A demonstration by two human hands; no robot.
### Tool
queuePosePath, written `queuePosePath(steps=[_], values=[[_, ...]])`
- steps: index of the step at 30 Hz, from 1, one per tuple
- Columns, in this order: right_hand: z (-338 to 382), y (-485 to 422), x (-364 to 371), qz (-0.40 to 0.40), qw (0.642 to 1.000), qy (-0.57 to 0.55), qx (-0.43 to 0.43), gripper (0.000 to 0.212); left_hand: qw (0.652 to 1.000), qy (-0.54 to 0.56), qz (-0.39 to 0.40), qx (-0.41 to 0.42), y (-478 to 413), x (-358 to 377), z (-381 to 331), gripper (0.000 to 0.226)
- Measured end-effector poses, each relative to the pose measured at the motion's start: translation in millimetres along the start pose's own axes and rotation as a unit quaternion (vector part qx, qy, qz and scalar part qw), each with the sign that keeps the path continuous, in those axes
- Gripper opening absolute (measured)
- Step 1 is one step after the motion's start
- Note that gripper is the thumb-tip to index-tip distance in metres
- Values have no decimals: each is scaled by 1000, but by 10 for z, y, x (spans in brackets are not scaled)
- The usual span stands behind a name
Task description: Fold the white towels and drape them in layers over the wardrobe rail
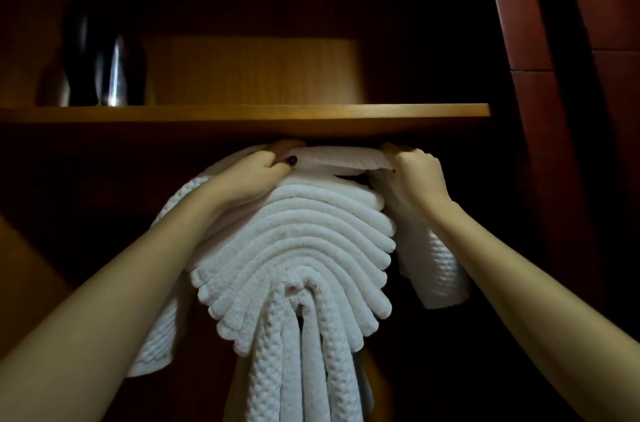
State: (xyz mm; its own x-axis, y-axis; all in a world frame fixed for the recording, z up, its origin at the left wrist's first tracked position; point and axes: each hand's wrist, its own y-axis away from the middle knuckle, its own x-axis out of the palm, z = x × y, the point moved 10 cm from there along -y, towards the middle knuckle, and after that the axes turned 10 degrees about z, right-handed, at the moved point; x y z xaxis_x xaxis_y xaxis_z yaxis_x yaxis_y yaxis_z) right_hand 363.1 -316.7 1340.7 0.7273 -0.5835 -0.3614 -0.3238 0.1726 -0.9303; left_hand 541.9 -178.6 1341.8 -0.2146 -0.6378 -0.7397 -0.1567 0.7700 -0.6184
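Overhead, left hand [266, 167] and right hand [417, 169] tight around top towel [339, 158] (white)

Topmost white towel [341, 160] being gripped at either end by left hand [265, 169] and right hand [417, 174], layered towels [294, 248] being hung in arches beneath wooden shelf [242, 113], dark bottle [104, 68] being kept above.

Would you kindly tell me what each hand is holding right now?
Left hand: grips the top towel at its left end.
Right hand: grips the top towel's right end.
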Motion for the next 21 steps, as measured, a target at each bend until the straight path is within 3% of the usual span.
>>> queuePosePath(steps=[4, 8, 11, 14, 18, 21], values=[[211, -101, 206, 78, 993, -69, -52, 14, 999, 39, -21, -20, 61, -79, 216, 20], [228, -42, 299, 80, 988, -118, -58, 31, 1000, 27, 13, -9, 179, -53, 328, 41], [145, -60, 221, 51, 983, -176, -17, 22, 997, 63, -35, 0, 228, -114, 372, 39], [169, -91, 219, 46, 987, -156, 2, 20, 994, 69, -85, -3, 239, -190, 465, 38], [289, 44, 325, 103, 970, -216, -42, 30, 990, 106, -88, 6, 395, -150, 554, 37], [131, 236, 423, 149, 958, -245, -8, 17, 972, 169, -159, 43, 661, -243, 587, 21]])
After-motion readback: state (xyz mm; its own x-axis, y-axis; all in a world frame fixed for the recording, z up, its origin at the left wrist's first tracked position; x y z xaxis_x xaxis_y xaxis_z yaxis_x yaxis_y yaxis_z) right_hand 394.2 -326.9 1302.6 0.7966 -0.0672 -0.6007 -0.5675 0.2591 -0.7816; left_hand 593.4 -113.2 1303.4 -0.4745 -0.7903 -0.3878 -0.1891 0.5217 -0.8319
